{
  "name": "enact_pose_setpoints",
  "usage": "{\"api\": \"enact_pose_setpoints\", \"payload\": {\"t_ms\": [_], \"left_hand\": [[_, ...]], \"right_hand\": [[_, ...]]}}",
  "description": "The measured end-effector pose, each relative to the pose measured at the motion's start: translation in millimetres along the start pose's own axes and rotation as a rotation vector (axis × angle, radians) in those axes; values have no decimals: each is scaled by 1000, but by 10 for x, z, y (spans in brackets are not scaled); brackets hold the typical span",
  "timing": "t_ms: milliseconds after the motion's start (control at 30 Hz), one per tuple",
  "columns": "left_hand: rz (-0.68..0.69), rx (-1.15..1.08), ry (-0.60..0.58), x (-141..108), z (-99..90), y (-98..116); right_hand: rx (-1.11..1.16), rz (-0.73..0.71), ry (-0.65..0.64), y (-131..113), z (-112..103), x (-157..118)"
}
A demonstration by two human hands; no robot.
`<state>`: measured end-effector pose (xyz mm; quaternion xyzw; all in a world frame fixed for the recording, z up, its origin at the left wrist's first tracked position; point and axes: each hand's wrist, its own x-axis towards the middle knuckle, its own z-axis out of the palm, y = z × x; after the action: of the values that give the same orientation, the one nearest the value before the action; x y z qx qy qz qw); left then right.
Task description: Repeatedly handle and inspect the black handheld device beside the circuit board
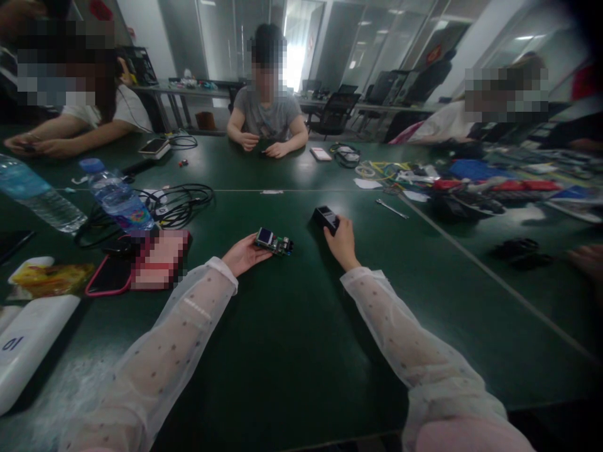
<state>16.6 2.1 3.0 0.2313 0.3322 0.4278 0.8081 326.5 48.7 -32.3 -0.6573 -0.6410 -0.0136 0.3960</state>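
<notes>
My left hand (244, 254) is closed on a small green circuit board (277, 243) with a little square screen at its left end. The board is held just above the dark green table (282, 351). To the right, my right hand (343, 242) grips a black rectangular case (325, 217) from its near right side, thumb toward me. The case seems to rest on the table or hover just over it; I cannot tell which. A gap of bare tabletop separates the board from the case.
At left are water bottles (117, 198), coiled black cables (183, 204), a red-edged phone (110, 273) and a white device (32, 345). A wrench (392, 209) lies right of the case, near a pile of cables and tools (471, 188). Several people sit around the table.
</notes>
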Motion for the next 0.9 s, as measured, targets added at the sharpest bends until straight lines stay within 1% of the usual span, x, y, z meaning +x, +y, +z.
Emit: {"api": "enact_pose_setpoints", "payload": {"t_ms": [267,367,533,700,800,900], "left_hand": [[-16,-3,-35,-2,-27,0],[-19,-1,-24,4,-32,-5],[-19,-14,-55,0,-48,-8],[-21,-15,-48,5,-61,-5],[-20,-24,-49,8,-55,-5],[-26,-33,-21,6,-33,-5]], "right_hand": [[-60,-72,83,-8,18,-4],[-64,-75,85,-10,8,2],[-8,-44,81,-17,-23,4],[-1,-37,74,-23,-28,2],[49,-49,84,-78,-55,-3],[147,-99,156,-243,-126,-62]]}}
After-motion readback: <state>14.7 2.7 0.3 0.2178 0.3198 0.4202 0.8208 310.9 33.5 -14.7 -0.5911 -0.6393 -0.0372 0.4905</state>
